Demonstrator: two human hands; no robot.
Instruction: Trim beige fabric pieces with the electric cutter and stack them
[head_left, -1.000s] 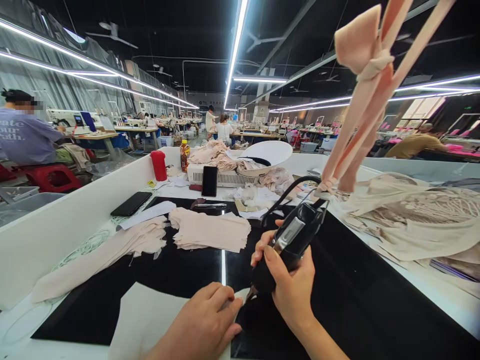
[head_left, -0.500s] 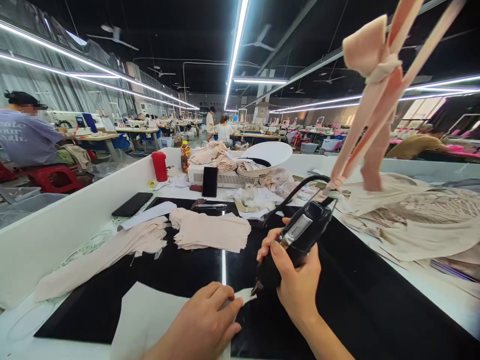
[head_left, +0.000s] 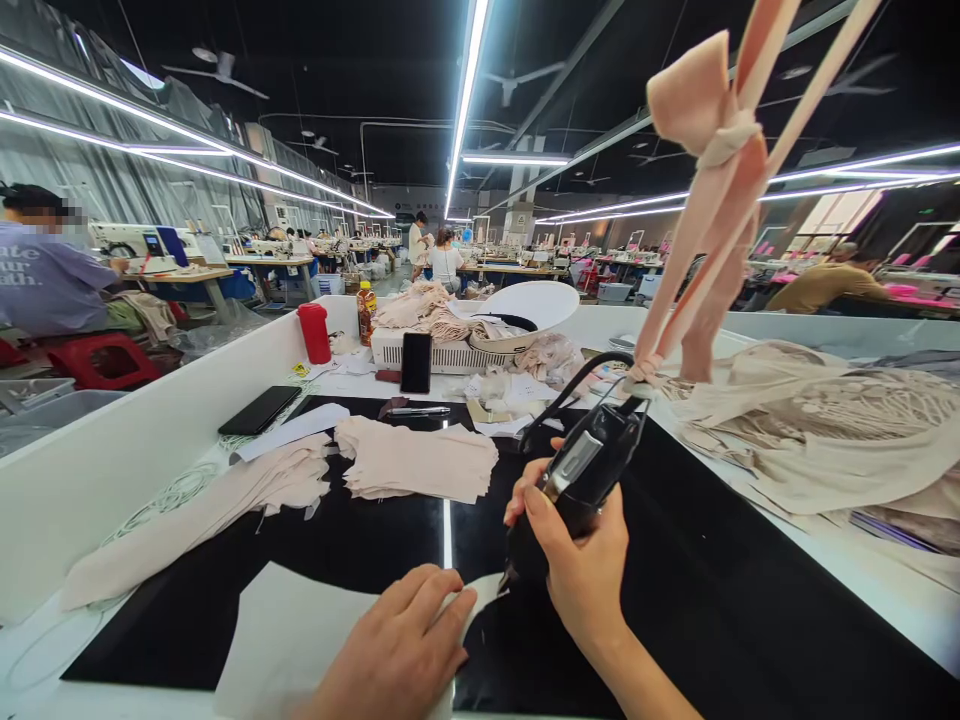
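Note:
A white cut piece (head_left: 289, 625), either cloth or paper, lies on the black board (head_left: 360, 560). My left hand (head_left: 409, 635) is over it, fingers closed and pressing its narrow right end. In my right hand (head_left: 581, 560) is a black corded hand tool (head_left: 592, 465) with a metal lever. The tool tilts down to the left, and its small tip meets the end of the white piece. Knotted pink fabric strips (head_left: 716, 190) hold the tool from above. Beyond my left hand lies a stack of pale pink fabric pieces (head_left: 416, 460).
A long pale fabric bundle (head_left: 202, 520) and a black phone (head_left: 259, 410) lie left. A red cup (head_left: 313, 333), a bottle (head_left: 365, 313) and a white basket (head_left: 420, 352) stand at the back. Beige fabric (head_left: 832, 430) is heaped right. People sit at sewing machines beyond the white side wall (head_left: 150, 430).
The view has shifted slightly, so the tool and hanging strips appear a little farther left. The tool's tip stays at the white piece, and both hands keep nearly the same pose.

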